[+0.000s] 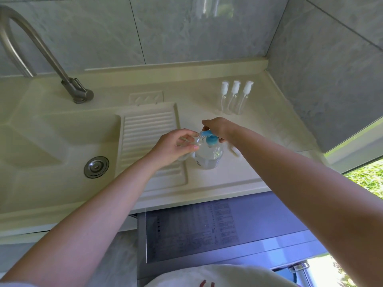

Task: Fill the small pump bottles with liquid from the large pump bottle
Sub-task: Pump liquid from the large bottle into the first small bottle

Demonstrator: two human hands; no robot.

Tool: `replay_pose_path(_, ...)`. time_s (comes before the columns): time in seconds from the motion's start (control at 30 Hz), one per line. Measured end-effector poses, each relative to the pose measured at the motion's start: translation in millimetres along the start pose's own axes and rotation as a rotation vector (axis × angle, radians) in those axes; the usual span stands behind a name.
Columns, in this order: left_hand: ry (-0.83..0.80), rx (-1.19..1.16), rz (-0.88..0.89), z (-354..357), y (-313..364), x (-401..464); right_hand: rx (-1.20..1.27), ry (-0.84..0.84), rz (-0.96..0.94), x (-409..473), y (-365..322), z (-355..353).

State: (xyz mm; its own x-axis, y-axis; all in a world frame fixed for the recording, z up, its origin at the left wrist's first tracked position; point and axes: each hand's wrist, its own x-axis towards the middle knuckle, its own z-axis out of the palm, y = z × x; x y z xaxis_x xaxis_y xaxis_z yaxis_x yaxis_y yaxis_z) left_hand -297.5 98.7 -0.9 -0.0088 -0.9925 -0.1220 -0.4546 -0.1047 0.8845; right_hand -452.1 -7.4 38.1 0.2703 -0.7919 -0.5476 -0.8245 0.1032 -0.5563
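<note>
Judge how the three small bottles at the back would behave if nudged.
The small bottles look tall, narrow and clear with nothing visibly inside, so probably light and apt to tip. They stand close together, so one falling might knock over its neighbours. Being round, they would likely roll.

The large pump bottle (209,156) is clear with a blue pump (210,137). Three clear small pump bottles (235,98) carry white caps. The tabletop (207,112) is cream, the washboard (149,129) ribbed, the wall tiles (186,34) grey marbled.
</note>
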Motion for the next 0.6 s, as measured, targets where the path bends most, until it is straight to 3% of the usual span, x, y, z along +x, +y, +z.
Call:
replay_pose_path(0.13,-0.005,-0.010,-0.008,0.0,0.1,0.1,-0.206,-0.039,-0.067,-1.2,-4.0,1.8)
replay_pose_path(0.27,-0.008,-0.002,-0.010,0.1,-0.2,1.0,-0.233,-0.026,-0.074,1.0,-4.1,2.3)
replay_pose_path(0.43,-0.010,0.015,-0.004,-0.3,0.0,0.1,-0.144,0.086,-0.109,7.0,3.2,8.8)
replay_pose_path(0.6,-0.013,-0.001,-0.014,0.2,3.6,-1.8,0.002,0.017,-0.002,-2.2,-1.4,3.2)
